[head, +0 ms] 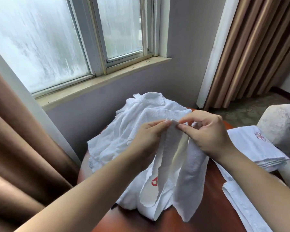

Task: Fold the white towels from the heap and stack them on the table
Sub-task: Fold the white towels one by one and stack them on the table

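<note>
A white towel (pixel 171 173) with a red mark hangs lengthwise above the round reddish-brown table (pixel 182 221). My left hand (pixel 146 138) and my right hand (pixel 208 131) pinch its two top corners, held close together at chest height. Behind it lies the heap of crumpled white towels (pixel 132 128), spread over the table's far left side. A stack of folded white towels (pixel 256 148) with a pink embroidered logo sits at the right.
A long folded white cloth (pixel 241 203) lies along the table's right edge under my right forearm. A grey upholstered armchair (pixel 281 124) stands at the right. Brown curtains (pixel 15 148) hang at left and right of the window and its sill (pixel 99 79).
</note>
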`<action>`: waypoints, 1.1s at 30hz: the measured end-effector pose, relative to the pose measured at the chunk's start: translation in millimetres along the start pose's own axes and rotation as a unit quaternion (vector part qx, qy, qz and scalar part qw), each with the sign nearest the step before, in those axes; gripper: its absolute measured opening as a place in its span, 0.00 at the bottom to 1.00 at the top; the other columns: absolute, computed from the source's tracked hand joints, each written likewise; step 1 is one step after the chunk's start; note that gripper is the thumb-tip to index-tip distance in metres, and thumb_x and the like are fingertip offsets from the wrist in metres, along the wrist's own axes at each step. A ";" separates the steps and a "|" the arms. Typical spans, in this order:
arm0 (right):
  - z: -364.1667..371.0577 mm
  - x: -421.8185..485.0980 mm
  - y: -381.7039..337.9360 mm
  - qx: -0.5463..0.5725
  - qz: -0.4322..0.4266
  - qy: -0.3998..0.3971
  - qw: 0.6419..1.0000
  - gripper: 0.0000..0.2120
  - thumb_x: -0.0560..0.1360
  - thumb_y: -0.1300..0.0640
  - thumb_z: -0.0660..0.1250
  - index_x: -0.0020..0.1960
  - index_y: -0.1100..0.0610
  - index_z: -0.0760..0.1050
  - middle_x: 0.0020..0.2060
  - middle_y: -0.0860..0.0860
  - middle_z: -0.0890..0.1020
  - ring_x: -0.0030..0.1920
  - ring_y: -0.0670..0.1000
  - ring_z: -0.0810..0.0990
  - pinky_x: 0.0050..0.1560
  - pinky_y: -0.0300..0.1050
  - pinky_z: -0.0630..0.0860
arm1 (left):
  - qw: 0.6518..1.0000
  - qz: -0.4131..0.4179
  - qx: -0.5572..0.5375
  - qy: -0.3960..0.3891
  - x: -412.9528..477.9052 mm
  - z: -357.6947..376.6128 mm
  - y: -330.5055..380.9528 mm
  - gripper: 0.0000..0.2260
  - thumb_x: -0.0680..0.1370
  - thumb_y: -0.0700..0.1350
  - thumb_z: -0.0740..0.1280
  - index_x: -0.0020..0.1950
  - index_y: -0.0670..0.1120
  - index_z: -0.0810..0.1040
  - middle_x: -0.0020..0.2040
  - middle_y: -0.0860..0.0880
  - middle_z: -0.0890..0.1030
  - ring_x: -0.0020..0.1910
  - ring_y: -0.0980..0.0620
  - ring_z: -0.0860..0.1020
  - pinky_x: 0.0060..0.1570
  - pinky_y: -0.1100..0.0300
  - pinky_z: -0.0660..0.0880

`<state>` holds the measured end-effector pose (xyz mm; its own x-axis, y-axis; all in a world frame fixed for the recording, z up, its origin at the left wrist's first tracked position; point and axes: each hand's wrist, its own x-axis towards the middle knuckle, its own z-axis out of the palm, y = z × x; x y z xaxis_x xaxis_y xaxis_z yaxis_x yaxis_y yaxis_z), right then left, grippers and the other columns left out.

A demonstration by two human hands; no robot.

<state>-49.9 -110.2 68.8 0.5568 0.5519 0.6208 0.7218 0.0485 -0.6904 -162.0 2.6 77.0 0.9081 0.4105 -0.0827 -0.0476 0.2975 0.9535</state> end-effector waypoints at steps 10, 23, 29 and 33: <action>3.8 2.1 0.6 0.061 0.073 0.013 0.995 0.11 0.69 0.63 0.75 0.35 0.48 0.80 0.32 0.52 0.81 0.33 0.53 0.76 0.36 0.44 0.73 | 0.997 0.058 0.043 0.014 -3.7 5.4 -5.8 0.09 0.78 0.42 0.68 0.51 0.36 0.82 0.45 0.42 0.81 0.46 0.49 0.78 0.49 0.57 0.75; -49.0 26.1 47.6 -0.303 0.361 -0.143 0.870 0.10 0.78 0.61 0.57 0.38 0.57 0.67 0.38 0.56 0.74 0.43 0.58 0.72 0.36 0.47 0.66 | 0.945 0.027 0.076 0.316 24.6 -71.3 -13.2 0.05 0.69 0.43 0.65 0.44 0.46 0.77 0.38 0.47 0.70 0.38 0.48 0.66 0.39 0.53 0.64; -55.9 17.5 47.2 -0.486 0.388 -0.223 0.751 0.16 0.82 0.58 0.55 0.66 0.65 0.66 0.65 0.66 0.70 0.61 0.65 0.74 0.50 0.48 0.68 | 0.937 0.049 0.159 0.307 23.3 -76.1 -17.4 0.09 0.76 0.42 0.62 0.43 0.36 0.75 0.37 0.48 0.69 0.36 0.49 0.66 0.37 0.55 0.64; -68.1 5.7 42.7 -0.536 0.385 -0.244 0.711 0.15 0.79 0.62 0.52 0.66 0.61 0.64 0.64 0.60 0.73 0.61 0.60 0.74 0.51 0.48 0.70 | 0.930 0.061 0.222 0.286 17.8 -78.9 -18.5 0.09 0.78 0.42 0.59 0.45 0.35 0.71 0.35 0.47 0.67 0.34 0.51 0.64 0.33 0.58 0.62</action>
<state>12.1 -161.7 68.1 0.9360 0.3077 -0.1708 0.3253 -0.9417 0.0860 -177.7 72.4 35.0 0.5305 0.8476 0.0146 0.1565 -0.1148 0.9810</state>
